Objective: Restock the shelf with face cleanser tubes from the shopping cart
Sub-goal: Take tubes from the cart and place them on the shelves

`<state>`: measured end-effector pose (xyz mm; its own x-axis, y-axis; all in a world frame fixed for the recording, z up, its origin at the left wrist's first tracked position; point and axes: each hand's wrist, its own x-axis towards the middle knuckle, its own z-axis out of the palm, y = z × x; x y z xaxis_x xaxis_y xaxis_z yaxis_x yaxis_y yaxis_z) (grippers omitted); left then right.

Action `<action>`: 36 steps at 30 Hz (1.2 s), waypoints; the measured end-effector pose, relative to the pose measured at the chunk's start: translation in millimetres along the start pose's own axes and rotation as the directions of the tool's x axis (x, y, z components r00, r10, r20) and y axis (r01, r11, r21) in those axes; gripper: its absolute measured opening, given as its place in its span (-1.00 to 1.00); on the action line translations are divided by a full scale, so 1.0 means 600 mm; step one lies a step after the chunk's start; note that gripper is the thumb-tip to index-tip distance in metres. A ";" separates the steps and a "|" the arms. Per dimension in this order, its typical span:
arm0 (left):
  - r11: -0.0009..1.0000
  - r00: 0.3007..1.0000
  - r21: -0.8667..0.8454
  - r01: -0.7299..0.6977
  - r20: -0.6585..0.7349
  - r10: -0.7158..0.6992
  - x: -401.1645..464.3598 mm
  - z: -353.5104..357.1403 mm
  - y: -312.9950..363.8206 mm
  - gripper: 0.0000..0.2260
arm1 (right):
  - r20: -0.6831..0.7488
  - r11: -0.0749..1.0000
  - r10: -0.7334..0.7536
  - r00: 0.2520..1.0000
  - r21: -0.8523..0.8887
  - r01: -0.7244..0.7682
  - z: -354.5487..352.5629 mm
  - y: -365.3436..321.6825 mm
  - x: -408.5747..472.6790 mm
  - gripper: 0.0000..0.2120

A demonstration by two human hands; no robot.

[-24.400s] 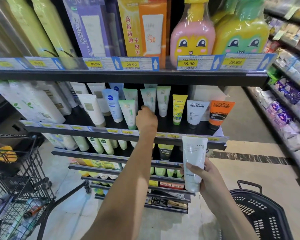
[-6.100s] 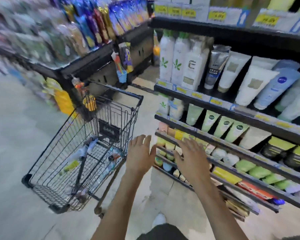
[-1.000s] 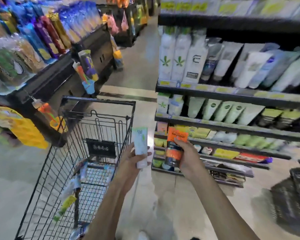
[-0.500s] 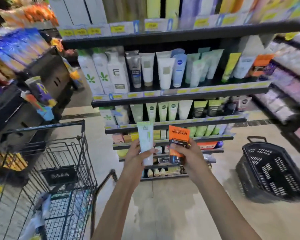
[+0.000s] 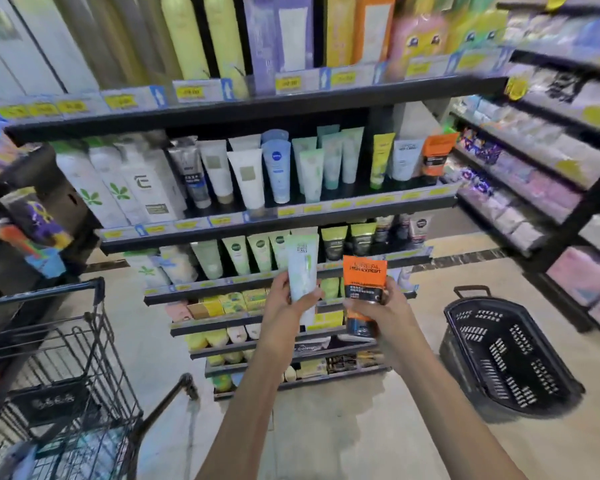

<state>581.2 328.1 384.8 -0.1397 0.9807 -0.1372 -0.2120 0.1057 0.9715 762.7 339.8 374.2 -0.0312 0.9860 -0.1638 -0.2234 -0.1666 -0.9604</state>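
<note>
left hand [image 5: 284, 306] grips a pale green tube [image 5: 302, 271] upright at frame centre, right hand [image 5: 388, 310] grips an orange tube [image 5: 362, 289] just beside it, before the shelf [image 5: 278, 223]; cart [image 5: 66, 358] lower left.

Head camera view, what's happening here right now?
A person stands facing a shelf stocked with face cleanser tubes. The left hand grips a pale green-and-white tube; the right hand grips an orange-and-black tube. Both tubes are held up in front of the lower shelves, not yet placed. A matching orange tube stands at the right end of the shelf. The shopping cart is at the left, a black basket on the floor at the right.
</note>
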 end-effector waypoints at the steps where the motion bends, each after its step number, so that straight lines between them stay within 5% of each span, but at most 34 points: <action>1: 1.000 1.000 0.009 -0.011 0.001 0.011 0.009 0.015 0.002 -0.46 | -0.004 1.000 -0.009 1.000 -0.017 0.009 -0.009 -0.007 0.011 -0.42; 19: 0.967 0.969 0.114 -0.230 -0.067 0.238 0.253 0.244 0.054 -0.56 | -0.099 0.994 -0.105 0.990 -0.036 0.102 -0.163 -0.132 0.235 -0.46; 36: 0.838 0.876 0.509 -0.199 -0.290 0.384 0.457 0.337 0.080 -0.62 | 0.087 0.992 -0.126 0.988 -0.018 0.128 -0.246 -0.187 0.368 -0.50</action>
<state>728.5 635.1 432.9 -0.4848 0.8521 0.1971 0.3423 -0.0226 0.9393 924.5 575.3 412.5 -0.0874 0.9959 -0.0213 -0.2076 -0.0392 -0.9774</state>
